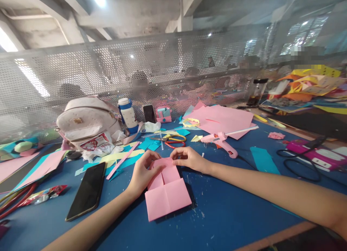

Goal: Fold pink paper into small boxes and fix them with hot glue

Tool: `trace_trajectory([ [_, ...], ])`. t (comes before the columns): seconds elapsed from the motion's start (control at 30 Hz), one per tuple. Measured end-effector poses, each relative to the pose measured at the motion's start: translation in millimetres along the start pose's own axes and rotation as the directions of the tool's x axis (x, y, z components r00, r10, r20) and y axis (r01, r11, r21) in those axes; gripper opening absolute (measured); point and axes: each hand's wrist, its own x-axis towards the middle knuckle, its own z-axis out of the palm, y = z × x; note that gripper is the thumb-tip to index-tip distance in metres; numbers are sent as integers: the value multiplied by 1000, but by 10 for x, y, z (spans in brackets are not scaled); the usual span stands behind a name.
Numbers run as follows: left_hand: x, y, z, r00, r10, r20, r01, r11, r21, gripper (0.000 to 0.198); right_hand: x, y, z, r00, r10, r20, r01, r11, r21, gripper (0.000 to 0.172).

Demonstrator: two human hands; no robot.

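Observation:
A folded pink paper piece is at the front middle of the blue table, its wider folded band toward me and its narrower part away from me. My left hand grips the far left edge of the paper, the thumb lying on top and the fingers curled behind. My right hand holds the far right corner between thumb and bent fingers. Beyond my hands lie scissors with red and yellow handles. To their right rests a pink glue gun. Some fingertips are hidden behind the paper.
A black phone lies left of my left forearm. Further back stand a white backpack, a bottle and an upright phone. Pink sheets lie behind the glue gun; a magenta device with black cable is right.

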Motion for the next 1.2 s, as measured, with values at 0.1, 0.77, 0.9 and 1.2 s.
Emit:
trace_trajectory([
  [0.1, -3, 3, 2, 1000, 5, -3, -5, 1000, 0, 16, 0, -4, 4, 1000, 0, -2, 0, 1000, 0, 31],
  [0.77, 0, 22, -23, 998, 50, 40, -52, 997, 55, 11, -3, -2, 6, 1000, 2, 8, -2, 1000, 7, 33],
  [0.9, -2, 37, -33, 993, 85, 81, -91, 993, 71, 6, -5, -4, 13, 1000, 4, 22, -4, 1000, 20, 33],
  [1.2, -31, 31, -25, 989, 114, 96, -119, 991, 53, 5, 14, 9, 6, 991, 31, 128, -38, 998, 55, 36],
])
